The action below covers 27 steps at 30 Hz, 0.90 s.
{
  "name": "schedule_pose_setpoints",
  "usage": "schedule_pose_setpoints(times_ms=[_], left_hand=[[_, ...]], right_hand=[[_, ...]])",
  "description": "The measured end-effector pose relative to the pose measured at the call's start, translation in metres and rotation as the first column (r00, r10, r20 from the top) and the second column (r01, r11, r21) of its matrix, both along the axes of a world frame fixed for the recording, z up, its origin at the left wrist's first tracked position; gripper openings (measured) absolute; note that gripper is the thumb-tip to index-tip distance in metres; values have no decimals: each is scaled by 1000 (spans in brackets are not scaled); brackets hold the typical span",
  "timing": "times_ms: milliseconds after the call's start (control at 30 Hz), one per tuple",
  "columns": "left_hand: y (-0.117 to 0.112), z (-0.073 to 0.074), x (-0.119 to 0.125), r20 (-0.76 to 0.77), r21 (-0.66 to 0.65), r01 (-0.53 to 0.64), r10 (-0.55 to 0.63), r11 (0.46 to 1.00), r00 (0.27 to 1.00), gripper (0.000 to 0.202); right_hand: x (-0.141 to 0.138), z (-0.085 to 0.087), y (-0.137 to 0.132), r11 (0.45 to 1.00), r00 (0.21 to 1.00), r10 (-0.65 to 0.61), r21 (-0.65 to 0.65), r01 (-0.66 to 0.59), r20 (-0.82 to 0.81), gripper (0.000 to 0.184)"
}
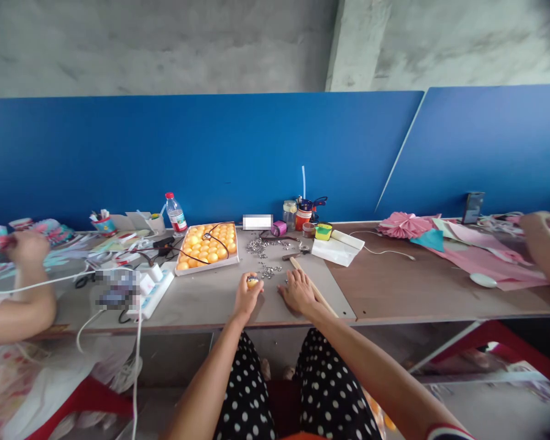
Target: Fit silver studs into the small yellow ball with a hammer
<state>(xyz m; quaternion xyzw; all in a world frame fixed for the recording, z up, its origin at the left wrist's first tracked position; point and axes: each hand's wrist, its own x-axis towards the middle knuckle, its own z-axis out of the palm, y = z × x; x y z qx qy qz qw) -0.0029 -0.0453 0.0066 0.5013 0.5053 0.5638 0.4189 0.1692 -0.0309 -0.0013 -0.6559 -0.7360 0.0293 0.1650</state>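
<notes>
My left hand (247,297) is closed around an orange ball (252,282) that looks like a table tennis ball, with small shiny silver pieces on its top. My right hand (297,290) rests palm down on the grey table mat (220,299), fingers stretched out, a few tiny silver bits near its fingertips. Beside it lies a long wooden stick (318,293). Just beyond both hands, small silver pieces (270,271) lie scattered, with a larger heap (256,246) farther back. To the left, a shallow white box (206,269) holds many orange balls, with a dark cord across them.
A power strip (158,293) with white cables stands left. At the back are a water bottle (176,214), an orange cup (304,215) of tools and a yellow-green tub (323,231). Pink paper (481,256) lies right. Co-workers' arms (32,287) show at both sides.
</notes>
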Motion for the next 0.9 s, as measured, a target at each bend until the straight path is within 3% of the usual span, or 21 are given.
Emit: schedule_pose_setpoints(times_ms=[167,367,533,900], left_hand=[[1,-1,0,-30,1,-8,8,1000,1000,34],[3,-1,1,-41,6,8,-8,1000,999,34],[2,1,2,-65,-10,16,-17,1000,998,36],[4,-4,1,-132,2,48,-47,999,990,36]], right_hand=[[-6,-5,-4,997,1000,-3,-73,5,28,66],[-6,-7,0,998,999,27,-66,-25,31,68],[-11,-12,7,986,1000,23,-164,-23,-5,74],[-26,-10,32,981,998,25,-191,-37,-63,91]])
